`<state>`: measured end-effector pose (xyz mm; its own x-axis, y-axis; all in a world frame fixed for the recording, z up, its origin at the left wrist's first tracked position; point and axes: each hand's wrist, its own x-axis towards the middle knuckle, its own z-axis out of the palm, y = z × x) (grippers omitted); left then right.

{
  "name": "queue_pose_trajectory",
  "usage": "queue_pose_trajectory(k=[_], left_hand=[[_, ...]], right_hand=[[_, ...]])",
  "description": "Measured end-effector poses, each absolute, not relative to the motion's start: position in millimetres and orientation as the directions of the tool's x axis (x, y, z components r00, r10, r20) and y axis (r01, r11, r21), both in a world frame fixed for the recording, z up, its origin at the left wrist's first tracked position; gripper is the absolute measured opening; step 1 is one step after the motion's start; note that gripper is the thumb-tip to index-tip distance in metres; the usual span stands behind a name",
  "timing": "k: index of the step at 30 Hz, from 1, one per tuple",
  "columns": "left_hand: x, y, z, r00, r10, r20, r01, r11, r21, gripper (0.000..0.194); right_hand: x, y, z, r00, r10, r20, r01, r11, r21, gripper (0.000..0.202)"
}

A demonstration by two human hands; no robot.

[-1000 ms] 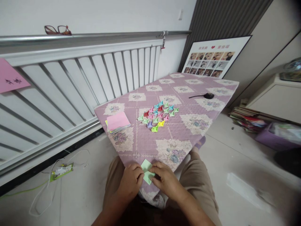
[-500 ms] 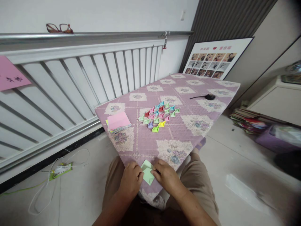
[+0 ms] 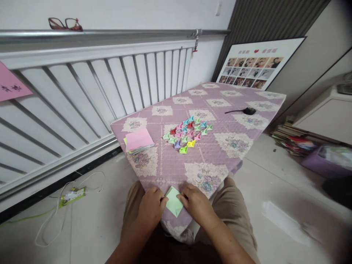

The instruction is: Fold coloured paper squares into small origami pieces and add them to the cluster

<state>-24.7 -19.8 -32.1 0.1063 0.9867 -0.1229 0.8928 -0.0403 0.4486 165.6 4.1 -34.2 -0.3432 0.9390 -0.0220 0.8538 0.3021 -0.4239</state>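
A light green sheet of folding paper (image 3: 174, 202) lies as a diamond on the near corner of the table, with creases showing near its lower tip. My left hand (image 3: 152, 205) grips its left corner between thumb and curled fingers. On the opposite corner, my right hand (image 3: 197, 202) holds the paper the same way, thumb resting on top. Beyond the hands, several small folded paper figures (image 3: 189, 134) in green, pink, red, blue, purple and yellow stand in slanting rows. To their left is a stack of coloured paper (image 3: 139, 140) with a pink sheet uppermost.
A purple flowered cloth (image 3: 170, 167) covers the table. A black object with a thin tail (image 3: 249, 110) lies at its far right. Along the left runs a white radiator (image 3: 101, 80), with glasses (image 3: 65, 24) on the pipe above. A power strip (image 3: 73, 196) with cables lies on the floor.
The paper's upper layer, which lay lower with a visible edge across the middle, now reaches up over the top corner. Both hands keep hold at the sides. The view has shifted slightly.
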Motion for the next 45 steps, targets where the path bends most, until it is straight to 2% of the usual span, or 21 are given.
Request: queue_pose_trajectory(k=[14,23,27,30,33,35,45], left_hand=[[-24,-9,-30,0.104,0.979,-0.173,0.932,-0.034,0.362,0.017],[-26,-5,-31,0.111,0.974,-0.198,0.929,-0.031,0.368,0.016],[-27,-6,-30,0.103,0.977,-0.187,0.921,-0.023,0.388,0.006],[-25,-10,-29,0.183,0.977,-0.111,0.911,-0.126,0.392,0.011],[-23,-14,-31,0.356,0.934,-0.032,0.885,-0.326,0.331,0.016],[-23,-16,-34,0.425,0.905,-0.015,0.867,-0.402,0.295,0.016],[-31,-16,-48,0.474,0.880,0.033,0.837,-0.463,0.291,0.020]], right_hand=[[160,9,-30,-0.285,0.958,-0.033,0.882,0.249,-0.400,0.019],[161,12,-34,-0.265,0.964,-0.028,0.884,0.232,-0.405,0.016],[161,12,-34,-0.248,0.968,-0.030,0.874,0.210,-0.437,0.016],[161,10,-33,-0.230,0.973,-0.014,0.856,0.195,-0.479,0.012],[162,8,-34,-0.233,0.972,0.010,0.833,0.205,-0.514,0.006],[165,8,-37,-0.243,0.970,0.025,0.824,0.220,-0.522,0.006],[165,-8,-43,-0.422,0.880,0.218,0.742,0.474,-0.474,0.018]])
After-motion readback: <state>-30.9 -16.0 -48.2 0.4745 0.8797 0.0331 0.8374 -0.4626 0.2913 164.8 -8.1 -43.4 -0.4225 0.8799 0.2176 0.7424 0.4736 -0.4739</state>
